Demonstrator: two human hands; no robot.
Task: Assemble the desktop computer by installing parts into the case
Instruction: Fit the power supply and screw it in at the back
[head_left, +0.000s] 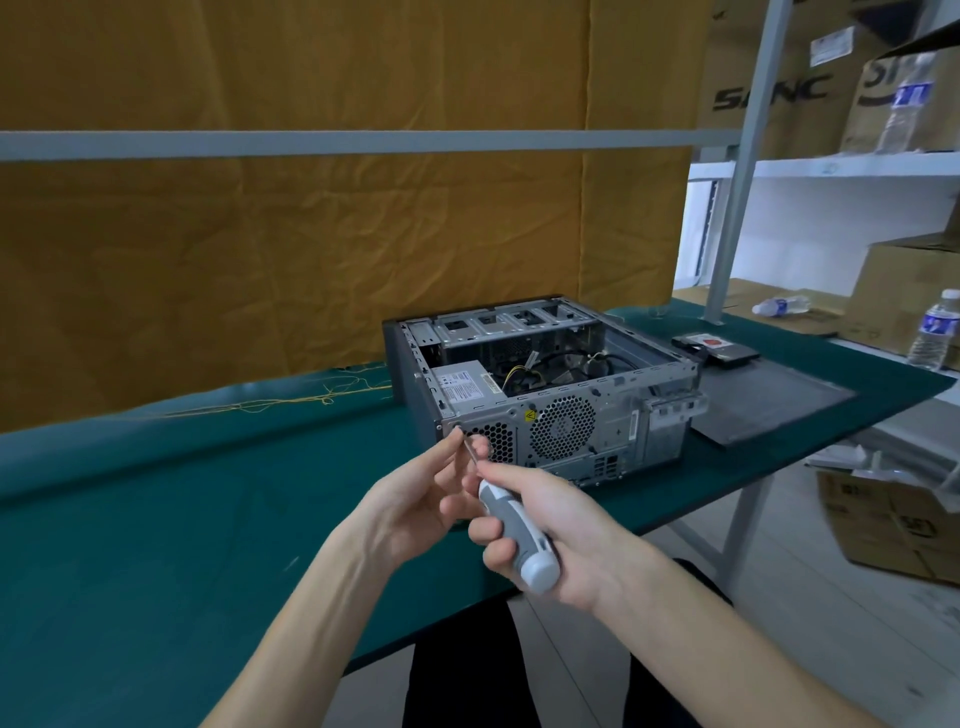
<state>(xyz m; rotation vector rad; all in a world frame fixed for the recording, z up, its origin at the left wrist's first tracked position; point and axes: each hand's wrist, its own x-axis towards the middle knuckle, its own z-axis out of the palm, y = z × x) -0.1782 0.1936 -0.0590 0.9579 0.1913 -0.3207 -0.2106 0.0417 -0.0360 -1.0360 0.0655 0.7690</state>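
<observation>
Gripping one screwdriver (519, 535), two hands.

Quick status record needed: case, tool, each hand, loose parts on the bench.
case: computer case lies open-side up on green table
tool: screwdriver, tip at rear panel's upper left corner
right hand: grips the handle
left hand: fingers steady the shaft near the tip
loose parts: side panel and drive right of case
</observation>
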